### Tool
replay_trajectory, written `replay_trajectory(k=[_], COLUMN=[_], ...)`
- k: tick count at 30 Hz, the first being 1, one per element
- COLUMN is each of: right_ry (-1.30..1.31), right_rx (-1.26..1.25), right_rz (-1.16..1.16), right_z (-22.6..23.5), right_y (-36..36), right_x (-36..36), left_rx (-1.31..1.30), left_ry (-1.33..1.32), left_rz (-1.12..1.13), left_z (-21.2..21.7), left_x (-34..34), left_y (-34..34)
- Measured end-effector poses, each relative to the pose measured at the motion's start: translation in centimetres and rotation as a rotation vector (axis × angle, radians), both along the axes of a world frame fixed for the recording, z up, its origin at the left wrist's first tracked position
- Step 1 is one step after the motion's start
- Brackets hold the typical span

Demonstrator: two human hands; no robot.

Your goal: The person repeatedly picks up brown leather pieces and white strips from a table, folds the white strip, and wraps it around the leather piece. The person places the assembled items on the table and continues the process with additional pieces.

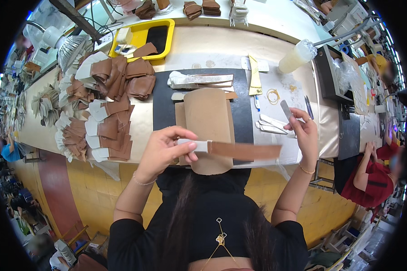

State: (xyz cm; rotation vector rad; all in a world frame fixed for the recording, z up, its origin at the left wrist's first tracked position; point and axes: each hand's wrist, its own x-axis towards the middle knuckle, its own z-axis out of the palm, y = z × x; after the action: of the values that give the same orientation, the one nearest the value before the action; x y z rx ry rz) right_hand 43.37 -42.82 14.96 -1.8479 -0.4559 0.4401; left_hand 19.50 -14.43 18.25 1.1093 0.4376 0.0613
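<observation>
Left hand (165, 149) is closed in a pinch on the pale end of a long brown leather strip (244, 150), thumb and fingers clamped across it; the strip runs level from that hand toward the person's right, held in the air just above the near edge of the work surface. Right hand (304, 133) is closed around a small grey flat tool (286, 109), gripped between thumb and fingertips with the tool standing upward and tilted away; this hand is just beyond the strip's free end, not touching it. Directly beneath the strip lies a tan curved leather panel (207, 122), resting on a dark cutting mat (165, 113) on the table (199, 49). At the far edge of the mat lies a bundle of pale strips (201, 80). To the right of the mat are several loose pale strips (271, 125), a rubber band (272, 95) and a translucent squeeze bottle (296, 56) lying tilted. To the left are stacks of brown and white leather pieces (106, 104), fanned and overlapping. At the far left of the table stands a yellow tray (142, 54); it holds a dark flat insert, a brown leather piece partly over its front rim, and small pale items whose kind cannot be told.
</observation>
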Motion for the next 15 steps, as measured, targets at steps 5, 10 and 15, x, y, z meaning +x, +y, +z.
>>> replay_trajectory(k=[5, 10, 15], right_ry=[0.135, 0.303, 0.398], right_rx=[-0.009, 0.089, -0.1], right_rz=[-0.048, 0.248, 0.57], right_z=[1.8, 3.3, 4.8], right_y=[0.0, 4.4, 9.4], right_x=[-2.0, -4.3, -6.2], left_rx=[-0.24, -0.332, -0.224], left_ry=[0.148, 0.201, 0.202], left_rz=[-0.04, -0.06, -0.038], left_z=[-3.6, -4.3, -4.5], left_x=[-0.9, -1.9, -1.2], left_y=[0.4, 0.8, 0.1])
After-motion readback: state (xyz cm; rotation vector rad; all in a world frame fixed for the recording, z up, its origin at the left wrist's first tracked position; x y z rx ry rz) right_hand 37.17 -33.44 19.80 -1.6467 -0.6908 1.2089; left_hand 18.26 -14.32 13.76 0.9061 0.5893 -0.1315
